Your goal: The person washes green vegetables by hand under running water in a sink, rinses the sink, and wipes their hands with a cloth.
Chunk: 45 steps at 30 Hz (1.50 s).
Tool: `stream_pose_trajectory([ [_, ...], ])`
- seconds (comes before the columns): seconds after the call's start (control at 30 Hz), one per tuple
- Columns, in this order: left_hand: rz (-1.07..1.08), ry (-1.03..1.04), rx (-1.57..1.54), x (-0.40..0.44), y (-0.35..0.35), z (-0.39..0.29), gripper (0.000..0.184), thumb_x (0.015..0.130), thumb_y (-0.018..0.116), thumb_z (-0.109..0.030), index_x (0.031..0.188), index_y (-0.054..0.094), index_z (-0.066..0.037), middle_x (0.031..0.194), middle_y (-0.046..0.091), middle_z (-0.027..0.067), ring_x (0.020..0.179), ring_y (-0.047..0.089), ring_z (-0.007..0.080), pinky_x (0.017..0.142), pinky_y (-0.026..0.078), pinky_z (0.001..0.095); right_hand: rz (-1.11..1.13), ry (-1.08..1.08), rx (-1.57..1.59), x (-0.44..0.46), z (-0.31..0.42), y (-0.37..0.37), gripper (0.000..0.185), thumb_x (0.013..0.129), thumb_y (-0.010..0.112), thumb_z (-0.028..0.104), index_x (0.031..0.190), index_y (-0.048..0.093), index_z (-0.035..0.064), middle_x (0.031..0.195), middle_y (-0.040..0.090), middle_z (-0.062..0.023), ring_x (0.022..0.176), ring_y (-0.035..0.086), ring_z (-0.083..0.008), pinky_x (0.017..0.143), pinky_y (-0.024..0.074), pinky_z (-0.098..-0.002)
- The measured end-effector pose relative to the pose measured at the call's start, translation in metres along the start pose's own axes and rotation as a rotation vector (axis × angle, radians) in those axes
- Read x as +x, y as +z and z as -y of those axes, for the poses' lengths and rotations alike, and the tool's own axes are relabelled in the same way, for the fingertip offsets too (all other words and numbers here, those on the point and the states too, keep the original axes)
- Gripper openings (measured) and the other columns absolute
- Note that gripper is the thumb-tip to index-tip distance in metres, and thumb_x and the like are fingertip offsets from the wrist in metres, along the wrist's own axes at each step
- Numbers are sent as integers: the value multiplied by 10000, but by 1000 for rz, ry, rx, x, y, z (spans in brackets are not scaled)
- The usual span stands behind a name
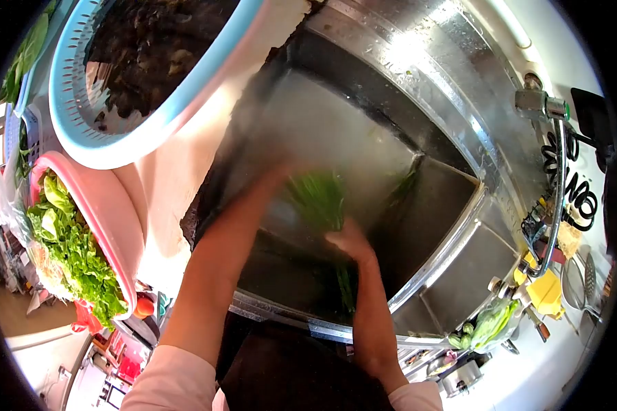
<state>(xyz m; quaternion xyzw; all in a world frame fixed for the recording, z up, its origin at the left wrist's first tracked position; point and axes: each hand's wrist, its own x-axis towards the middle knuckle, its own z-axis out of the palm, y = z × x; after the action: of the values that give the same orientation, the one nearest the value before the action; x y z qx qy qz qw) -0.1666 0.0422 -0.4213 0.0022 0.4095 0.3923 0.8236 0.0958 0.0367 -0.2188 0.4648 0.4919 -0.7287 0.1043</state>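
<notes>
A bunch of long, thin green leaves (317, 198), possibly chives, is inside the metal sink (435, 205). My right hand (351, 240) is closed around the bunch, and its lower ends (345, 284) stick out below the hand. My left hand (284, 171) is beside the upper part of the leaves, smeared by motion, so its fingers cannot be made out. Cloudy water (308, 109) fills part of the sink. A few loose green leaves (406, 183) lie near the sink's right inner corner.
A light-blue basin (68, 133) with dark, wet contents stands at upper left. Below it, a pink basin (120, 219) holds leafy greens. At right are a faucet (561, 185), a second sink compartment (459, 274), a yellow cloth or sponge (546, 294) and a strainer (574, 281).
</notes>
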Motion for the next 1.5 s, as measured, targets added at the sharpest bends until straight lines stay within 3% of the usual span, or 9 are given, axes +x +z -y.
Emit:
stream_pose_trajectory([
  [0.5,-724,355,-406,-51,18,-8,655,980,537,-426,1505,292,-122,1509,354,147,1298,455,345,1054,404,498,-420,378,239,32,-45,-21,930,766,783,295,1488,273,6,1332,536,-209,1175,554,-369,894,485,-553],
  [0.57,-691,381,-433,-60,22,-15,641,981,526,-440,1491,316,-113,1502,367,148,1303,452,342,1068,390,495,-249,437,206,38,-37,-1,1201,782,776,484,1540,-68,90,1612,-48,-144,1456,141,-416,1174,266,-695],
  [0.77,-467,381,-600,-98,31,-7,618,983,493,-482,1447,388,-89,1483,407,150,1319,444,334,1108,348,485,-265,178,59,-39,41,-33,787,792,742,184,1448,332,37,998,631,-142,857,618,-273,756,502,-509],
  [0.87,-328,384,-733,-115,40,17,616,984,476,-503,1425,424,-76,1474,427,152,1327,439,330,1127,327,480,-427,55,8,-111,132,-13,421,760,705,95,1143,562,-8,860,646,-107,772,607,-200,698,500,-414],
  [1.1,126,431,-656,-108,66,22,777,968,362,-644,1477,368,-57,1548,344,115,1429,307,301,1194,215,454,-1136,-837,-2,-173,194,15,275,828,649,-42,1098,615,-81,878,654,-124,689,610,-184,626,531,-307],
  [1.17,230,427,-778,-95,73,17,847,949,320,-698,1497,337,-51,1558,328,117,1437,289,291,1196,203,449,-1166,-671,249,-160,190,18,332,836,667,85,1122,619,-78,869,655,-120,725,615,-239,656,529,-354],
  [1.23,420,484,-907,-56,65,26,888,934,286,-733,1494,344,-46,1541,359,129,1430,302,282,1186,224,449,-1151,-331,-432,-93,119,12,405,803,674,148,1145,599,-56,948,655,-178,842,626,-243,746,508,-405],
  [1.3,327,421,-546,-70,108,-16,899,927,281,-746,1479,373,-42,1509,408,136,1407,341,268,1167,259,446,-135,94,-709,-56,68,14,478,770,681,210,1168,579,-34,1027,655,-235,959,637,-247,836,487,-455],
  [1.5,-344,537,-127,-75,54,-11,813,949,321,-711,1425,461,-67,1426,513,115,1298,484,234,1072,363,410,-492,-54,-277,-4,-2,-37,595,714,748,193,1238,560,-19,1064,667,-196,966,616,-322,844,485,-420],
])
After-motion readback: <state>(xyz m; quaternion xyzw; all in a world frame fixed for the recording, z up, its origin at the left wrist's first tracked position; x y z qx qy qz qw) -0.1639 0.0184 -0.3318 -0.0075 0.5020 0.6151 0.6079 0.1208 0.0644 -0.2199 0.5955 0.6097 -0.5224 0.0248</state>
